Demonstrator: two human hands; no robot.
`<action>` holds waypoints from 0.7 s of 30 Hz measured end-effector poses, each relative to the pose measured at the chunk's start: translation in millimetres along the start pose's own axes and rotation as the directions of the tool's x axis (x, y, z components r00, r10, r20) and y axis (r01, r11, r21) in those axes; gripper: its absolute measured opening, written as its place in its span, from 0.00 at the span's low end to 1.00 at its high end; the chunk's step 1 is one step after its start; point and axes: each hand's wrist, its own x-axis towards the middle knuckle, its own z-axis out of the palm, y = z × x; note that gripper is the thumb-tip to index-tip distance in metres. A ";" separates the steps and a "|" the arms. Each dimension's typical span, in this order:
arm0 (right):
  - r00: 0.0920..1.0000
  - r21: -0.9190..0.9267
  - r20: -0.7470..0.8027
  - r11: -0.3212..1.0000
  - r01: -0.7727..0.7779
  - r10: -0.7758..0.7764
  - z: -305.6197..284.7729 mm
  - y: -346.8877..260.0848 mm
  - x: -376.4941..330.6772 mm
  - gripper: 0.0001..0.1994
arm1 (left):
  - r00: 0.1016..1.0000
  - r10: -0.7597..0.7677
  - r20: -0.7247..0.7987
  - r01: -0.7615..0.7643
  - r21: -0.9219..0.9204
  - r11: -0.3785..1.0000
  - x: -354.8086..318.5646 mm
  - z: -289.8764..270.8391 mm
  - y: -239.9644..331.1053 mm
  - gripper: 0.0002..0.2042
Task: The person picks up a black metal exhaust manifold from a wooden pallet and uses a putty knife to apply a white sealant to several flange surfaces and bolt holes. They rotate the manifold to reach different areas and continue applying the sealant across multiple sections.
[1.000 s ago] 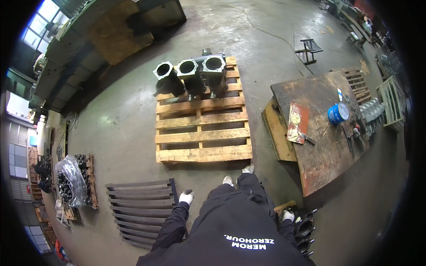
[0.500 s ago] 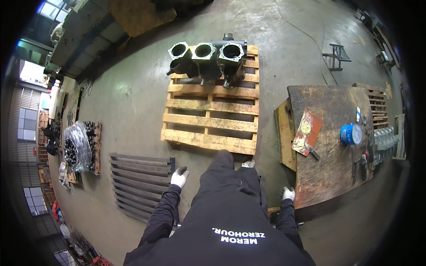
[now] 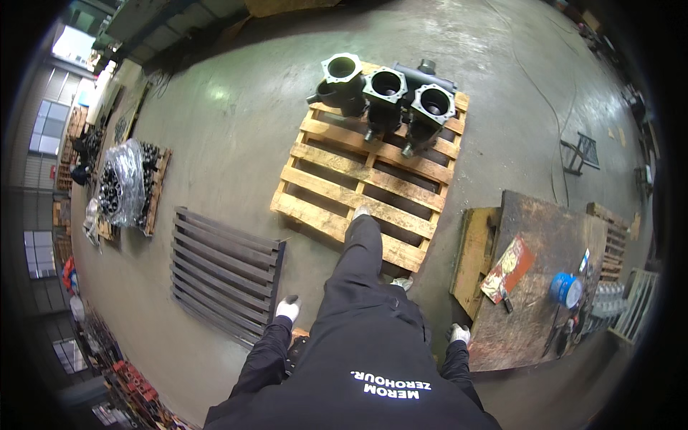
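My left hand point(image 3: 289, 308), in a white glove with dark fingertips, hangs beside a dark slatted metal rack point(image 3: 226, 276) on the floor. It holds nothing that I can see, and its fingers are loosely apart. My right hand point(image 3: 459, 334), also gloved, is close to the near left corner of a worn wooden bench top point(image 3: 537, 251). Its fingers are slightly bent and apart, with no object visible in them. Ahead lies a wooden pallet point(image 3: 324, 188) bearing three black castings with octagonal flanges, one a pump-like casting point(image 3: 387, 93). One of my shoes point(image 3: 361, 212) appears over its near slats.
On the bench are a blue can point(image 3: 566, 289), a red-brown smeared board point(image 3: 509, 269) and a scraper. Plastic-wrapped metal parts point(image 3: 125, 183) stand on a pallet to the left. A small black metal stand point(image 3: 582, 153) and a cable are on the floor at the right.
My view has turned and moved forward; the pallet with castings now appears tilted and nearer. One foot has come forward over the pallet's edge. Both hands stay low at my sides.
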 end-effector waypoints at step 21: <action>0.959 -0.048 0.154 0.967 0.249 -0.239 155.8 -212.4 -149.0 0.30 | 0.997 0.078 0.009 -0.068 -0.404 0.912 90.4 -129.2 209.3 0.17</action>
